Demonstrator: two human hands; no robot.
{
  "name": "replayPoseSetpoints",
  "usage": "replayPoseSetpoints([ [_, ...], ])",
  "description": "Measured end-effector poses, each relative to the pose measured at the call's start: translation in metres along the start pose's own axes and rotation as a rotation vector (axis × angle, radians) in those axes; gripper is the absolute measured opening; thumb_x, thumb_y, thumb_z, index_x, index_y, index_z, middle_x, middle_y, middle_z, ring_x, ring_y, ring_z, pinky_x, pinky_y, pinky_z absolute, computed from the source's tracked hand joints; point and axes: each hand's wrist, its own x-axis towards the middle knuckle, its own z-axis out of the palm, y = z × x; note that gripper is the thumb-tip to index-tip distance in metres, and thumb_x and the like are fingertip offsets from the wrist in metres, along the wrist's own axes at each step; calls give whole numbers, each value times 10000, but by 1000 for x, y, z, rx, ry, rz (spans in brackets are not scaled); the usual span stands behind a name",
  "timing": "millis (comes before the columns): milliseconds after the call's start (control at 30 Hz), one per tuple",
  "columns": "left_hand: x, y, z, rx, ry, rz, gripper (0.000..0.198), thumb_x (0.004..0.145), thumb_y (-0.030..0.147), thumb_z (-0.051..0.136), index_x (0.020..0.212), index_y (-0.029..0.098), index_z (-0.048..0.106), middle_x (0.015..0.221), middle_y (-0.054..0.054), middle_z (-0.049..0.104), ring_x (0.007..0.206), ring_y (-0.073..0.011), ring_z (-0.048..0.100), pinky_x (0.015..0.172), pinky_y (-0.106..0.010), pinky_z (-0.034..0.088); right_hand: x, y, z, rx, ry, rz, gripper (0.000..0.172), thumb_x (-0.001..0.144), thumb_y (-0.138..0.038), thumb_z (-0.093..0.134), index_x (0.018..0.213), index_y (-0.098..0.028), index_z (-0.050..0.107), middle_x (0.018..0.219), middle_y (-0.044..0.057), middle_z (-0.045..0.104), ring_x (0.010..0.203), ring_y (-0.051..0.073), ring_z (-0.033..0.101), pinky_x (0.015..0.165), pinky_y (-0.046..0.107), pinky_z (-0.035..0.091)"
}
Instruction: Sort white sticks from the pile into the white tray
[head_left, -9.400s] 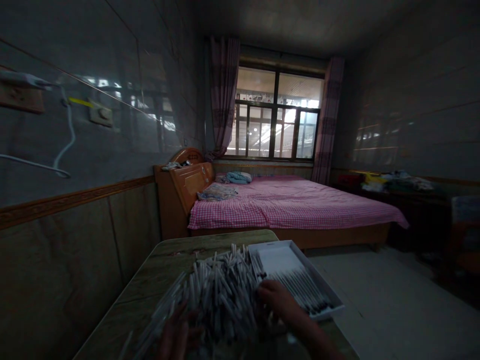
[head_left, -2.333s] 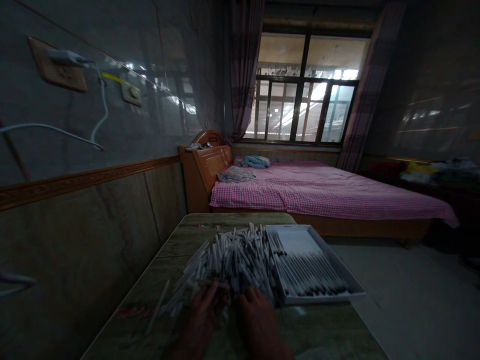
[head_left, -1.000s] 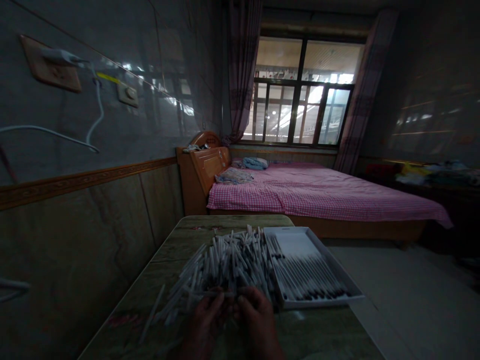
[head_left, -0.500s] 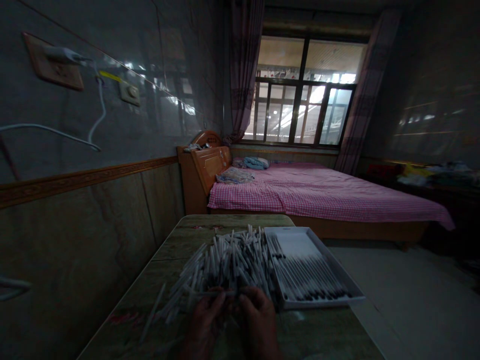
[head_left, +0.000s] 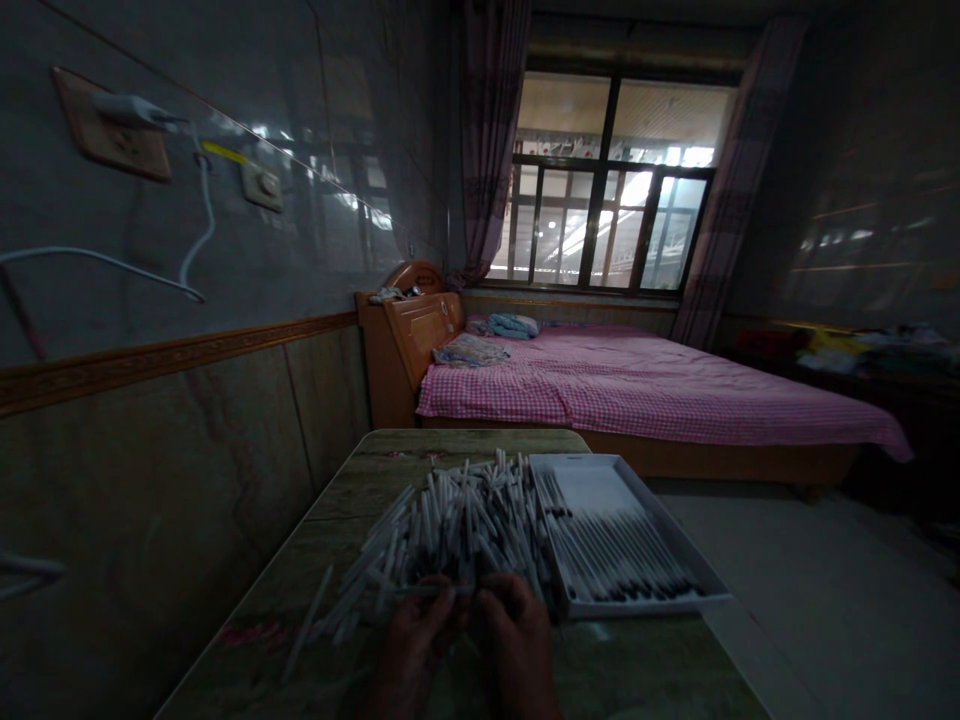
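My left hand (head_left: 421, 625) and my right hand (head_left: 516, 622) meet at the near side of the pile, thumbs and fingers pinched. Between them a slim white pen (head_left: 459, 589) lies crosswise: the left fingers grip its white length, while the right fingers close on its dark end. Just beyond is a loose heap of similar white pens (head_left: 465, 510), some with dark parts. To the right of my right hand, a shallow white tray (head_left: 592, 480) holds a row of white pens with black ends (head_left: 622, 550). Dim light hides fine detail at the fingertips.
All this rests on a wood-patterned table (head_left: 300, 545); one stray pen (head_left: 307, 622) lies left of the heap. The tray's near right corner juts past the table edge. Behind stands a bed with a pink checked cover (head_left: 637, 385). A tiled wall (head_left: 187, 480) runs along the left.
Both hands stay almost in place, still on the same pen. The view has shifted very slightly; the heap and tray look unchanged.
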Motion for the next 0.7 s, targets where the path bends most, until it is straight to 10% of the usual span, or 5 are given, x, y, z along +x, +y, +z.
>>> replayPoseSetpoints([
  [500, -5, 3, 5, 163, -65, 100, 465, 392, 452, 976, 641, 178, 695, 642, -56, 785, 627, -232, 740, 563, -301, 572, 2, 27, -11, -612, 47, -637, 275, 1029, -354, 400, 818, -284, 561, 704, 7, 620, 591, 197, 586, 567, 312, 426],
  [700, -1, 1, 4, 183, -52, 97, 503, 351, 474, 975, 632, 180, 680, 607, -64, 770, 592, -252, 733, 507, -304, 551, 5, 34, -15, -576, -29, -614, 515, 1064, -502, 273, 753, -279, 618, 653, 13, 618, 571, 189, 580, 542, 314, 406],
])
